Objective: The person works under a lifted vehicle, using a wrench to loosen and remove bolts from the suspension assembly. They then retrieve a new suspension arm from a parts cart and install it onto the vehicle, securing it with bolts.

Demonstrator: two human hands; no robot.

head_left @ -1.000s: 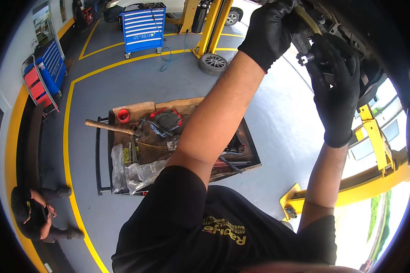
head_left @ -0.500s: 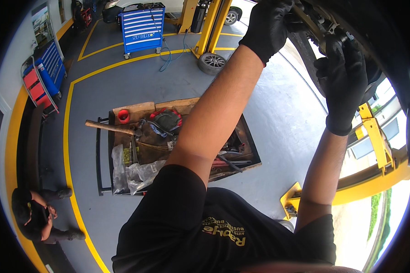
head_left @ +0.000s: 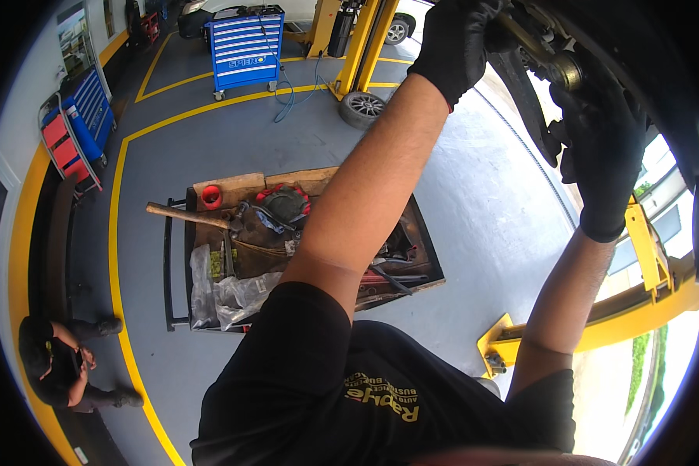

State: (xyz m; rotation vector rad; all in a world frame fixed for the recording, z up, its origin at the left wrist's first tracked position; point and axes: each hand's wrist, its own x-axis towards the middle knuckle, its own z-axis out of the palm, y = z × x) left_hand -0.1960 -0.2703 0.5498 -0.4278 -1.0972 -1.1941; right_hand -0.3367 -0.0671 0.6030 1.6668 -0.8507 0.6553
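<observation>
Both my hands wear black gloves and are raised at the upper right, under the dark underside of a vehicle. A gold-coloured link rod with a round, cylinder-like end slants between them. My left hand is closed around its upper end, fingertips partly hidden. My right hand is at the round end, fingers bent up against or behind it; what they grip is hidden. A dark curved metal part hangs just left of my right hand.
Below stands a tool cart holding a hammer, plastic bags and a red ring-shaped item. A yellow lift arm is at right. Farther off are a blue tool cabinet, a wheel and a seated person.
My right hand has shifted right and slightly down. The rod's round end now shows plainly, and the rod slants more to the right. My left hand has hardly moved.
</observation>
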